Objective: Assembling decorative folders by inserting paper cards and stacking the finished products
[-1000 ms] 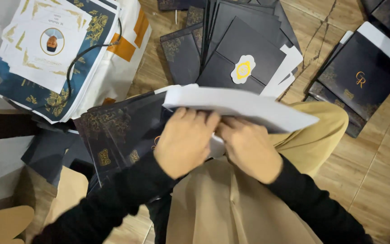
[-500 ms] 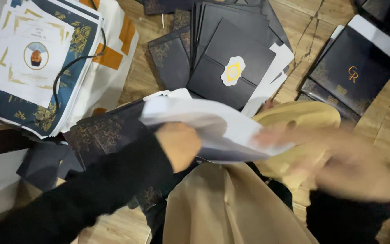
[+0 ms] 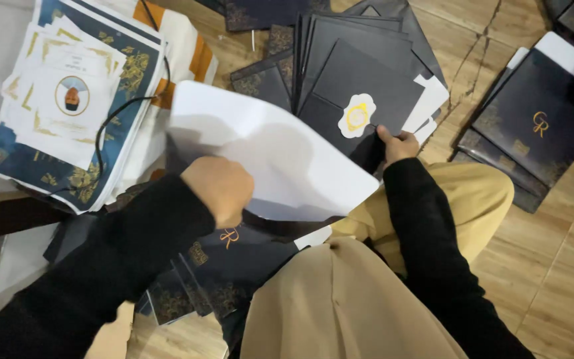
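Item: white sheet [image 3: 280, 166], large, blank side up, tilted over my lap. My left hand [image 3: 219, 189] is closed on its lower left edge, knuckles up; the sheet's far corner rises toward the top of the wooden floor [image 3: 553, 266], its right corner points at my right wrist.

Item: dark envelope with a pale flower-shaped seal [image 3: 357, 116], topmost of a fanned stack of dark envelopes [image 3: 340, 46] on the floor ahead of my knees. My right hand [image 3: 398, 145] is at its lower right edge, fingers curled on the stack's edge; whether it pinches one piece or several I cannot tell.

Item: dark cards with gold ornament [image 3: 220, 272], overlapping on the floor under the white sheet, by my left knee.

Item: pile of blue-bordered printed sheets [image 3: 68, 106] at the floor's left edge, a black cord [image 3: 111, 133] looped across it.

Item: second stack of dark folders with gold monogram [image 3: 539, 126] at the right edge, well apart from both hands.

Open room: bare planks at the lower right corner, beside my right sleeve
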